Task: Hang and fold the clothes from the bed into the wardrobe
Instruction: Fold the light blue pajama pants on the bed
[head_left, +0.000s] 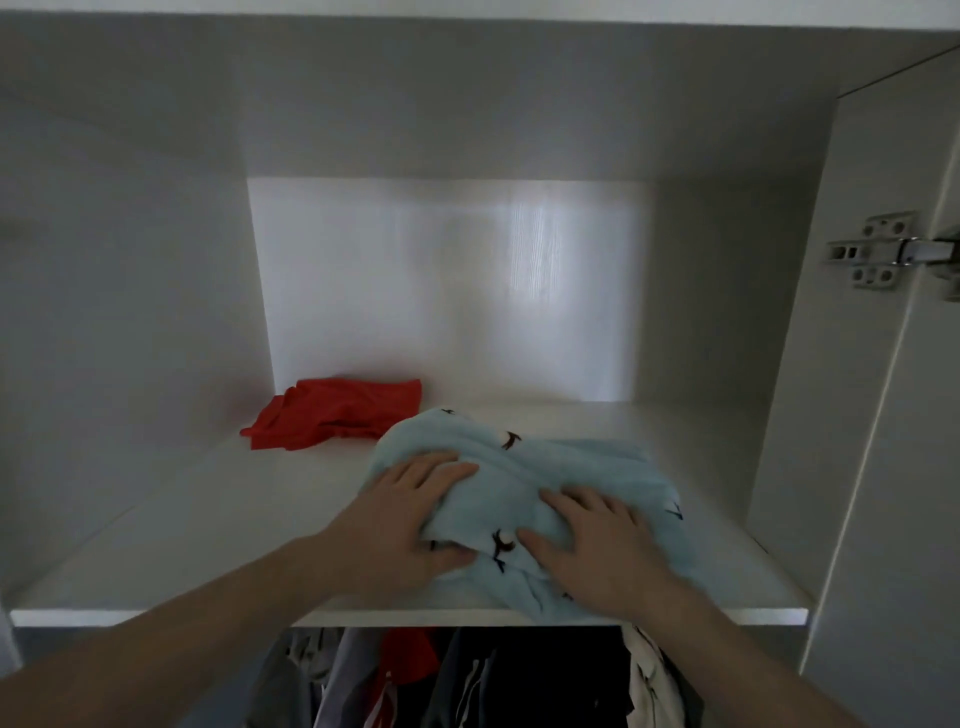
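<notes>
1. The step in hand looks like stowing a folded garment: the blue cloth (524, 488) lies on the shelf (218, 519) of the wardrobe (852, 467), and both hands are on it.

2. The left hand (402, 512) sits on the cloth's left edge. Its fingers lie fairly straight over the top while the thumb runs along the near side, where a fold of cloth bulges against it. It reads as pressing and steadying more than clutching, though the thumb may be pinching that fold; I cannot tell for sure.

3. The right hand (597, 545) lies flat on top of the cloth, fingers spread and relaxed, grasping nothing, simply pressing down.

4. The cloth sits right of centre on the shelf, and its near edge hangs slightly over the shelf's front lip, just beside the right wrist. So most of it is ahead of and between the 2 hands, with a small part behind them.

5. A red cloth (337, 415) lies further back and to the left, close to the blue one; whether the 2 touch is unclear.

6. Below the shelf, hanging clothes (467, 680) fill the rail space, so the hanging part seems well along.

7. The next move likely calls for sliding the blue cloth deeper so that nothing overhangs, then smoothing the bulge at the left and lifting both hands off without dragging the folds open.

8. The risk: the overhanging edge could pull the bundle off the lip once the hands let go.
</notes>
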